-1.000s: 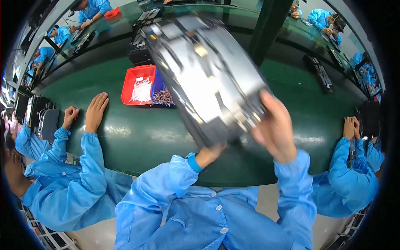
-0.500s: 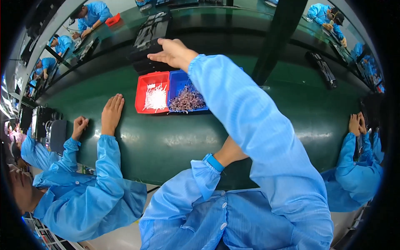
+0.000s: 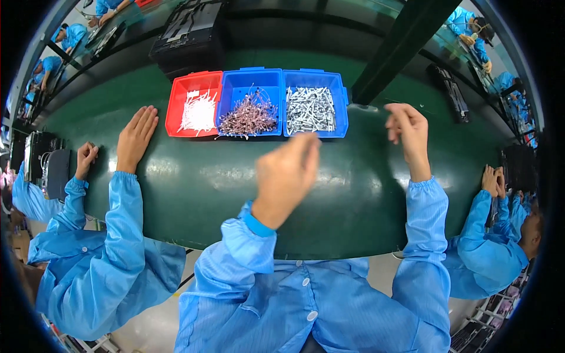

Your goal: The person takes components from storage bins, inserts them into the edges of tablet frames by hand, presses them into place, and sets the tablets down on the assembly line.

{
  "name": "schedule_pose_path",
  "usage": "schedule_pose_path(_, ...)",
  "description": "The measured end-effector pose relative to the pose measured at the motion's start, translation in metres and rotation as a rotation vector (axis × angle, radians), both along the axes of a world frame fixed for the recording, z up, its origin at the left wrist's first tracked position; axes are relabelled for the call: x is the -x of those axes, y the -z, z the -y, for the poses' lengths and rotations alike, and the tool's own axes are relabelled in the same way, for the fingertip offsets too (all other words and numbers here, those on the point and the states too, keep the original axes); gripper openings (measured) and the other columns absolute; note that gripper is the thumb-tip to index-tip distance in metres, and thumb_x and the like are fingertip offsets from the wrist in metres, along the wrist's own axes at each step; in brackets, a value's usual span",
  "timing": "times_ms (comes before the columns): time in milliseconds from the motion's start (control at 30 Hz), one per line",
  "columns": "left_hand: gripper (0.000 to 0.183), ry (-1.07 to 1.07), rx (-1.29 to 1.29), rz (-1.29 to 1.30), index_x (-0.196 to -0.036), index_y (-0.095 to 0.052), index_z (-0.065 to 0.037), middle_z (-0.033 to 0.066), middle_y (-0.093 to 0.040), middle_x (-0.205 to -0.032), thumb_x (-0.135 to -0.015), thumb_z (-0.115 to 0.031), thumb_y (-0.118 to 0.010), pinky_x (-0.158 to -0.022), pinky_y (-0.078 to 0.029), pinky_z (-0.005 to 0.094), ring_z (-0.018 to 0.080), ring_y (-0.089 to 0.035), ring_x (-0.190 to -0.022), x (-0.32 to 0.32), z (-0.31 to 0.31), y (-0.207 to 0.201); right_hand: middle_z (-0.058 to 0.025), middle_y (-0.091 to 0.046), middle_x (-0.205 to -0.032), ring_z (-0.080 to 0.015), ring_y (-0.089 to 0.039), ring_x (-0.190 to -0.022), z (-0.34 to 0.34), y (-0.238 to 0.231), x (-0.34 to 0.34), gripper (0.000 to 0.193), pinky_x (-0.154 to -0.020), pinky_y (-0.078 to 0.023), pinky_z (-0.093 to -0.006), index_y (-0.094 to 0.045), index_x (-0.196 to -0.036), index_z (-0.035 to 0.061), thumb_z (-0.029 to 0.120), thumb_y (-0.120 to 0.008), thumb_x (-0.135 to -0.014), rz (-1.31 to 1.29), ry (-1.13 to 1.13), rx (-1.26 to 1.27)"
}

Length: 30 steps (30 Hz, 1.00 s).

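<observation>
My left hand [image 3: 285,179] is over the green table, just in front of the bins. Motion blurs its fingers, and whether they hold anything is unclear. Farther right, my right hand [image 3: 409,132] is raised above the table with fingers loosely bent and apart, nothing visible in them. Three joined bins stand ahead: a red bin [image 3: 175,109] with thin white strips [image 3: 199,112], a blue bin [image 3: 235,88] with a tangle of brownish wired parts [image 3: 250,115], and a second blue bin [image 3: 339,97] with small silvery parts [image 3: 310,110]. The left hand is nearest the silvery parts.
Behind the red bin sits a stack of black flat devices [image 3: 191,38]. A dark green post [image 3: 394,56] rises right of the bins. Another black device [image 3: 450,94] lies farther right. A co-worker's hand [image 3: 136,135] rests on the table at left; another person's hands [image 3: 493,179] are at right.
My right hand has drawn back from the black stack to the right side. My left hand has come forward from beneath the right arm. The view has shifted, revealing the silvery parts.
</observation>
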<state>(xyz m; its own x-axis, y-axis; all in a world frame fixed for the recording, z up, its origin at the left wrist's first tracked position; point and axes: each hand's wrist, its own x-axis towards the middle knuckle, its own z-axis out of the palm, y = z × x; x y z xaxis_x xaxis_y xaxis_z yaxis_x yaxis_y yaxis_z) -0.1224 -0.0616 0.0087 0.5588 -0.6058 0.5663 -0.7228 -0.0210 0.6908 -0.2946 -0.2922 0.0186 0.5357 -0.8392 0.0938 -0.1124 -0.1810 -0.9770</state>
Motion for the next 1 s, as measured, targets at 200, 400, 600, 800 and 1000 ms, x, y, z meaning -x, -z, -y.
schedule_pose_path(200,0.012,-0.378,-0.122,0.086,-0.097,-0.072,-0.011,0.0071,-0.054,-0.054,-0.086,-0.014,-0.072,-0.046,-0.043,0.0362,0.0233,-0.054,-0.045,-0.049,-0.016,-0.005,0.0023,-0.055,-0.066,-0.0030,-0.044,-0.048,0.048,0.051,0.041,0.017,-0.038,-0.027,-0.0197,-0.070,-0.099,0.0028,0.018,-0.062,-0.097,0.191,0.354,-0.022)
schedule_pose_path(400,0.022,-0.514,-0.382,0.171,-0.102,-0.073,-0.010,0.0147,-0.067,-0.067,-0.087,-0.025,-0.069,-0.055,-0.051,0.0418,0.0316,-0.067,-0.059,-0.060,-0.014,0.002,0.0025,-0.056,-0.066,-0.0036,-0.046,-0.048,0.046,0.047,0.031,0.020,-0.039,-0.027,-0.0200,-0.070,-0.100,0.0024,0.020,-0.062,-0.097,0.067,0.283,0.023)
schedule_pose_path(600,0.027,-0.673,-0.551,0.229,-0.102,-0.074,-0.011,0.0140,-0.072,-0.079,-0.087,-0.033,-0.067,-0.068,-0.055,0.0456,0.0348,-0.070,-0.073,-0.059,0.000,0.004,0.0015,-0.057,-0.067,-0.0044,-0.048,-0.049,0.047,0.044,0.041,0.019,-0.039,-0.028,-0.0196,-0.071,-0.101,0.0035,0.020,-0.063,-0.096,0.108,0.287,-0.030)
schedule_pose_path(800,0.023,-0.511,-0.284,0.137,-0.098,-0.074,-0.008,0.0128,-0.074,-0.079,-0.091,-0.028,-0.069,-0.063,-0.054,0.0364,0.0255,-0.072,-0.070,-0.073,-0.003,0.024,-0.0055,-0.063,-0.072,-0.0088,-0.055,-0.052,0.066,0.045,0.045,0.019,-0.042,-0.039,-0.0217,-0.069,-0.098,0.0001,0.018,-0.065,-0.093,0.209,0.353,-0.110)
schedule_pose_path(1000,0.022,-0.478,-0.180,-0.004,-0.103,-0.071,0.004,0.0128,-0.075,-0.087,-0.095,-0.016,-0.066,-0.070,-0.055,0.0266,0.0143,-0.071,-0.079,-0.066,0.006,0.017,-0.0159,-0.066,-0.091,-0.0198,-0.069,-0.068,0.185,0.078,0.122,0.043,-0.056,-0.056,-0.0304,-0.050,-0.124,-0.0122,0.010,-0.061,-0.089,0.317,0.944,0.205)
